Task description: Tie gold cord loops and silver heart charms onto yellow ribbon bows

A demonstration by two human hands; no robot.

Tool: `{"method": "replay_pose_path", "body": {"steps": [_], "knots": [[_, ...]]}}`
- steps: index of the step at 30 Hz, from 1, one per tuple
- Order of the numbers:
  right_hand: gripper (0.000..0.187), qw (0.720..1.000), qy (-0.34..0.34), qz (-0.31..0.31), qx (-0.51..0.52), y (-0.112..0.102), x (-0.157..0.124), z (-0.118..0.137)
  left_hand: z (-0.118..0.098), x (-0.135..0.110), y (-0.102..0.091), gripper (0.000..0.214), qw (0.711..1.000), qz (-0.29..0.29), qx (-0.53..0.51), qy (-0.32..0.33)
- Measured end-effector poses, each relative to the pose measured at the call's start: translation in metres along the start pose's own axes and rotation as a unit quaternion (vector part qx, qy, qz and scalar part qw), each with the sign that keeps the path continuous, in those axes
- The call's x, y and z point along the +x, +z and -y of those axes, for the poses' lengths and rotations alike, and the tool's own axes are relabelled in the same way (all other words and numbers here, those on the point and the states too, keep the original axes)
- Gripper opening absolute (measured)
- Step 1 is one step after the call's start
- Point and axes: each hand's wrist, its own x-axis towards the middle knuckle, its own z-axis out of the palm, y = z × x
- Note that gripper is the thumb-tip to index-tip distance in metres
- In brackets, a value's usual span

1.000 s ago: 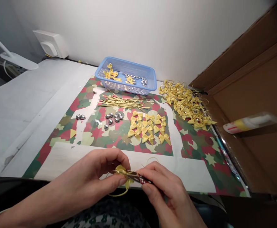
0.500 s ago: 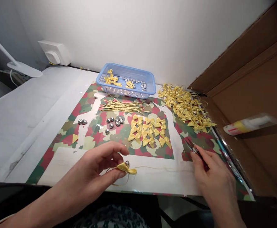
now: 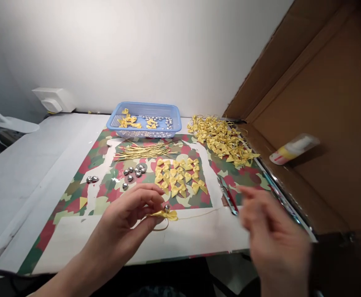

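Observation:
My left hand (image 3: 127, 218) pinches a yellow ribbon bow (image 3: 172, 215) between thumb and fingers, above the white strip at the mat's front. A small silver bell (image 3: 167, 208) sits on top of the bow. Thin gold cord (image 3: 195, 215) loops below the bow and also trails off to the right. My right hand (image 3: 270, 227) is smeared by motion, so I cannot see whether anything is in its fingers. Just left of it lies a slim pointed tool (image 3: 229, 197) with two legs, one reddish. Its exact kind is unclear.
Gold cord pieces (image 3: 146, 151), loose silver bells (image 3: 130, 178) and rows of yellow bows (image 3: 177, 177) lie on the patterned mat (image 3: 72, 187). Behind stands a blue basket (image 3: 143, 133). Finished-looking bows (image 3: 220, 138) are heaped at right, beside a cardboard wall (image 3: 322, 103) and a bottle (image 3: 291, 149).
My right hand has let go of the slim tool, which now lies on the mat, and has moved away from it. My left hand still holds the bow. The view has tilted upward.

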Motion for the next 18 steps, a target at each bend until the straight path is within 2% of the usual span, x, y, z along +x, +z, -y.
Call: {"method": "replay_pose_path", "body": {"steps": [2, 4, 6, 8, 11, 14, 18], "knots": [[0.019, 0.982, -0.082, 0.161, 0.051, 0.016, -0.007, 0.022, -0.001, 0.003, 0.007, 0.015, 1.0, 0.001, -0.018, -0.012], [0.015, 0.969, -0.112, 0.203, 0.08, 0.034, -0.01, 0.035, -0.001, 0.005, 0.012, 0.016, 0.999, 0.002, -0.039, -0.007], [0.016, 0.968, -0.137, 0.194, 0.076, 0.048, -0.011, 0.039, 0.0, 0.006, 0.016, 0.017, 0.998, -0.003, -0.055, 0.009], [0.021, 0.974, -0.164, 0.144, 0.06, 0.056, -0.012, 0.037, 0.002, 0.003, 0.016, 0.019, 0.998, -0.017, -0.068, 0.003], [0.021, 0.978, -0.182, 0.088, 0.058, 0.061, -0.012, 0.033, 0.002, -0.004, 0.014, 0.02, 0.994, -0.043, -0.081, -0.058], [0.026, 0.979, -0.162, 0.087, 0.083, 0.065, -0.014, 0.034, 0.003, -0.011, 0.016, 0.024, 0.989, -0.057, -0.084, -0.105], [0.022, 0.978, -0.091, 0.085, 0.165, 0.074, -0.019, 0.041, 0.011, -0.012, 0.024, 0.033, 0.991, -0.021, -0.089, -0.099]]}}
